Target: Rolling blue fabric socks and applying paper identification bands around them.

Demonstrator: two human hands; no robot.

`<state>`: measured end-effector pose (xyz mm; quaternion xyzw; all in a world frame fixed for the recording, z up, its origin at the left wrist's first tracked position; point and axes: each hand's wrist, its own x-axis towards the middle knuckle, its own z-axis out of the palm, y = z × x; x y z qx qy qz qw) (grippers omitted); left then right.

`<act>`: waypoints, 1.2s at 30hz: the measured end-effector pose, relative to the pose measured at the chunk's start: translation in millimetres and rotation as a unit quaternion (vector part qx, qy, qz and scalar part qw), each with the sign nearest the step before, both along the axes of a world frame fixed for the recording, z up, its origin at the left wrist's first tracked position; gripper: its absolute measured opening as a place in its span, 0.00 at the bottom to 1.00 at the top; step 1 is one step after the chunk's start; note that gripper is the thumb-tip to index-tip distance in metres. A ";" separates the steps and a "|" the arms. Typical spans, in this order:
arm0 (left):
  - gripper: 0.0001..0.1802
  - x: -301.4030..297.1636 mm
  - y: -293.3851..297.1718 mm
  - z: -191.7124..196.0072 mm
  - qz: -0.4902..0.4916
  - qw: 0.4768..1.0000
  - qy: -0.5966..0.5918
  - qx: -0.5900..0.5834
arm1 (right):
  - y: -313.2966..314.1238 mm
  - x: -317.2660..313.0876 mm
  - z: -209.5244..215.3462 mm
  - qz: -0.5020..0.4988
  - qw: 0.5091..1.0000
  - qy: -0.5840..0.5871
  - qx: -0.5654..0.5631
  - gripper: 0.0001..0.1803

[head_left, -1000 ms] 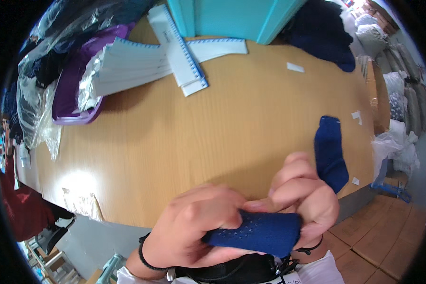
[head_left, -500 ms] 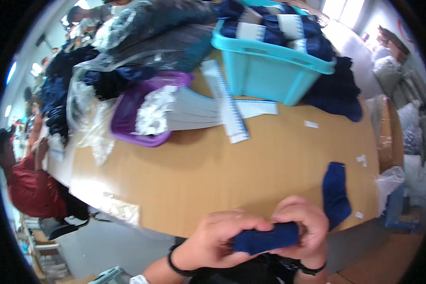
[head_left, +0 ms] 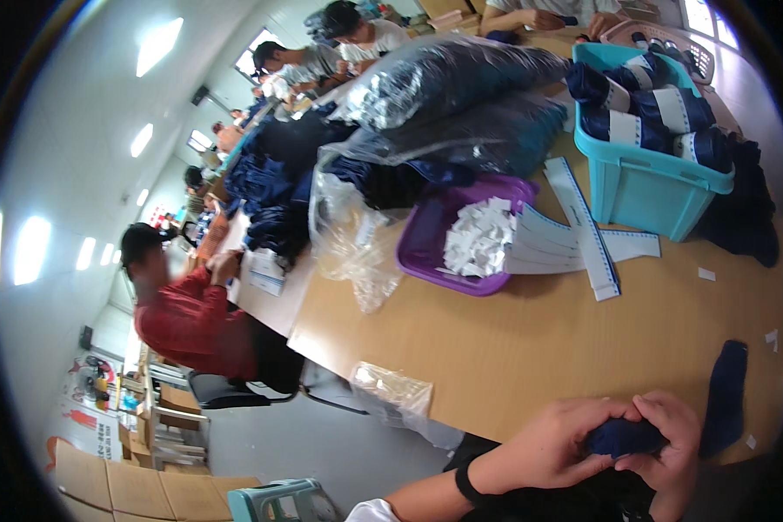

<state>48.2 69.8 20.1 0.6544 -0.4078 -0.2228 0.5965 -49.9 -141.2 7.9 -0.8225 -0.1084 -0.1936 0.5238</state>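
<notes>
A navy sock [head_left: 620, 438], folded into a small compact bundle, is held between both hands over the table's near edge. My left hand [head_left: 544, 444] is closed around its left end. My right hand [head_left: 677, 445] grips the other end, with the thumb underneath and fingers curled over the top. Just right of my hands, another navy sock [head_left: 726, 391] lies flat on the table. Farther back, a turquoise bin [head_left: 652, 196] contains several rolled navy socks wrapped in white paper bands.
A purple basket [head_left: 416, 244] with white paper pieces sits mid-table beside long paper strips [head_left: 585, 230]. Behind are a filled plastic bag [head_left: 461, 83] and a heap of navy socks [head_left: 278, 174]. A person in red [head_left: 200, 317] sits at left; a stool [head_left: 283, 502] stands below.
The view has swung left, so the table appears farther right and more of the room shows. The sock between my hands looks shorter and more bunched; both hands still hold it.
</notes>
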 end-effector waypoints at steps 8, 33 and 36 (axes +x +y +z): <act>0.33 -18.2 14.8 21.5 -0.001 0.985 -0.133 0.110 | -0.9 -3.8 10.9 0.037 0.998 0.043 -0.040 0.38; 0.19 111.0 82.6 188.0 0.329 0.705 -0.451 0.438 | -13.5 -11.9 23.6 0.015 0.988 0.046 0.149 0.18; 0.20 210.5 122.8 161.9 0.265 0.668 -0.445 0.534 | -15.2 -11.3 26.7 0.006 0.993 0.033 0.116 0.19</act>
